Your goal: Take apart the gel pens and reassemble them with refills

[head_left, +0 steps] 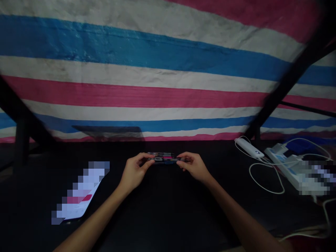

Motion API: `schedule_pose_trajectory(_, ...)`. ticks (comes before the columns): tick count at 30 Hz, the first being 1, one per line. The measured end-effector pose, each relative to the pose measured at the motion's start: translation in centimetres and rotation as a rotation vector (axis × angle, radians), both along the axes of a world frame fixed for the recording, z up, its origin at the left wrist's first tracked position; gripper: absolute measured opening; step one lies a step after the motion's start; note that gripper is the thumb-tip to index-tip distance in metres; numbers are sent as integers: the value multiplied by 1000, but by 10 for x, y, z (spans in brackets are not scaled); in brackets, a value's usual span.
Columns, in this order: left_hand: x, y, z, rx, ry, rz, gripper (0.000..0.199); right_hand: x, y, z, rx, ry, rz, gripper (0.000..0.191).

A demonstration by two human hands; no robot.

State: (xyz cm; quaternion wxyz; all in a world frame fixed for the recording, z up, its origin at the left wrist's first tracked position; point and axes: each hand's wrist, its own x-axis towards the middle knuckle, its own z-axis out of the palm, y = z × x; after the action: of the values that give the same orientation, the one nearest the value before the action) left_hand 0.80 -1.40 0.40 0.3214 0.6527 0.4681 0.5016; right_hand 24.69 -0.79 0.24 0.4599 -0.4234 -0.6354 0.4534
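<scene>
Several pens (165, 159) lie side by side, pointing left to right, between my two hands at the middle of the dark table. My left hand (135, 171) pinches their left end between thumb and fingers. At the right end, my right hand (193, 167) has its thumb and fingers closed on the pens. Dark barrels and a pink part show between the fingertips; how many pens each hand grips is hard to tell in the dim light.
A lit phone (84, 192) lies left on the black table (162, 217). To the right are a white power bank (248, 147), looped white cables and a power strip (286, 168). Behind hangs a striped sheet (157, 96), with dark slanted frame bars at both sides.
</scene>
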Motion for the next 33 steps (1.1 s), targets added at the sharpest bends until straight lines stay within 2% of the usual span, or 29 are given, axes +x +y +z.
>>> schedule_pose_trajectory(3, 0, 0, -1, 5, 3, -8, 18, -1, -1, 0, -4, -71, 4, 37)
schedule_pose_trajectory(5, -1, 0, -2, 5, 0, -10, 18, -2, -2, -1, 44, -54, -4, 27)
schedule_pose_trajectory(7, -1, 1, -2, 4, -5, -10, 18, -2, -3, -2, 110, -59, -6, 40)
schedule_pose_trajectory(8, -1, 1, -2, 3, -7, -10, 19, -1, -3, -2, 131, -83, -4, 40)
schedule_pose_trajectory(10, -1, 1, -2, 0, -9, -11, 18, -1, -3, -4, 124, -153, 18, 20)
schedule_pose_trajectory(12, 0, 1, -1, -4, -6, -14, 18, 0, -2, -5, 76, -174, 42, 32)
schedule_pose_trajectory(14, 1, 0, 0, 5, -7, -13, 18, 0, -2, -5, 64, -129, 34, 28)
schedule_pose_trajectory(15, 1, 0, 1, 9, -9, -10, 18, 1, -1, -4, 82, -102, 22, 25)
schedule_pose_trajectory(17, 1, 0, 2, 5, -14, -3, 18, 1, -1, -3, 160, -90, 2, 39)
schedule_pose_trajectory(18, 1, 0, 3, -3, -16, -5, 18, 2, -1, -3, 199, -110, -2, 40)
schedule_pose_trajectory(20, 0, 0, 3, -27, -25, -14, 19, 2, -1, -3, 223, -178, 11, 22)
schedule_pose_trajectory(21, 0, 0, 3, -37, -31, -17, 19, 2, -1, -3, 211, -213, 15, 18)
schedule_pose_trajectory(23, 0, 0, 4, -54, -39, -21, 19, 1, -2, -5, 158, -240, 24, 32)
schedule_pose_trajectory(26, 0, 0, 3, -61, -36, -19, 18, -1, -4, -4, 151, -170, 12, 23)
schedule_pose_trajectory(28, -1, 2, 2, -64, -41, -18, 19, -2, -5, -2, 204, -130, -13, 40)
schedule_pose_trajectory(29, -2, 3, 2, -71, -45, -21, 20, -2, -5, -1, 223, -128, -27, 40)
schedule_pose_trajectory(30, -2, 3, 1, -79, -49, -27, 20, -2, -5, 0, 221, -127, -34, 31)
schedule_pose_trajectory(31, -2, 4, -1, -85, -50, -33, 20, -3, -4, -1, 195, -119, -34, 22)
schedule_pose_trajectory(33, -2, 3, -3, -73, -39, -40, 19, -4, -3, -2, 82, -69, -18, 31)
